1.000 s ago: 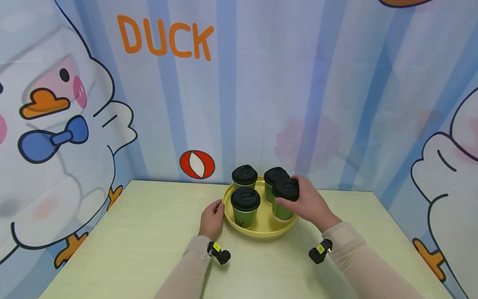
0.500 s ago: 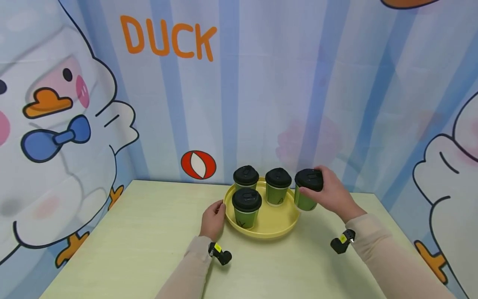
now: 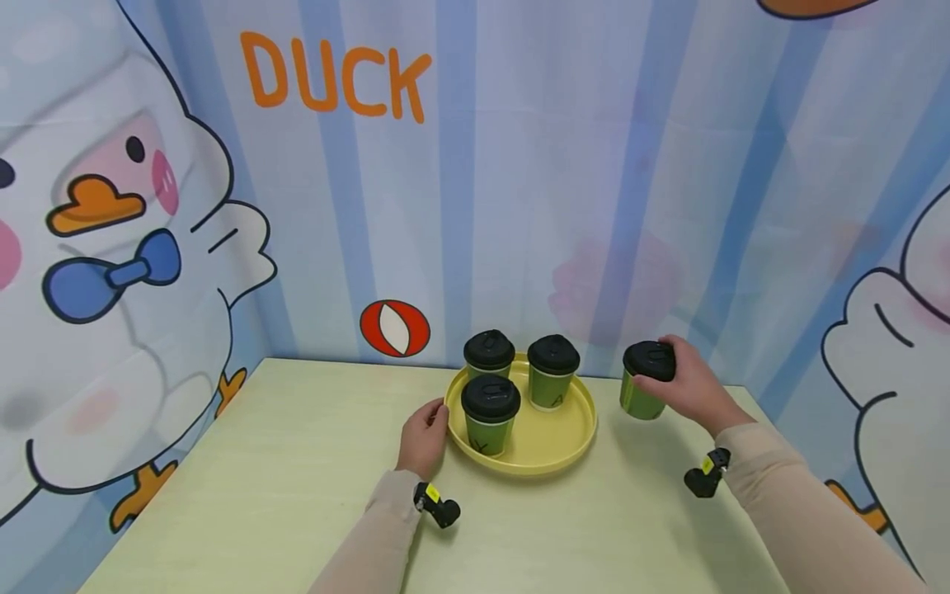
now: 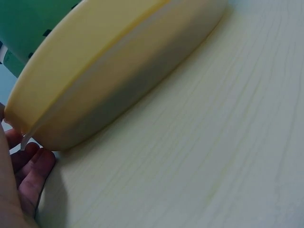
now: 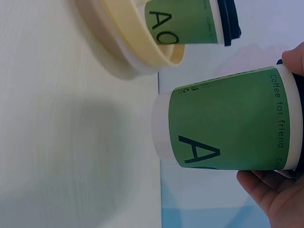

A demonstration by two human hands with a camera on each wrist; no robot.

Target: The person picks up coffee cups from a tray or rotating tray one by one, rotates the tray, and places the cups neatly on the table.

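Note:
My right hand (image 3: 693, 388) grips a green paper coffee cup (image 3: 640, 398) by its black lid and upper part. That cup is held off the table to the right of a round yellow tray (image 3: 552, 458); its white base and the letter A show in the right wrist view. My left hand (image 3: 423, 437) pinches the tray's left rim, its fingers (image 4: 38, 175) under the edge in the left wrist view. Three more lidded cups stand upright on the tray: a front one (image 3: 490, 433), a back left one (image 3: 488, 351) and a back right one (image 3: 551, 384).
The pale wooden table (image 3: 297, 462) ends at a blue striped curtain (image 3: 519, 165) with duck drawings, close behind the tray. A wrist camera (image 3: 438, 503) sits on the left sleeve and another wrist camera (image 3: 707, 474) on the right sleeve.
My right hand has lifted the coffee cup from the tray's right side and carried it to the right, past the rim. The left hand has stayed at the tray.

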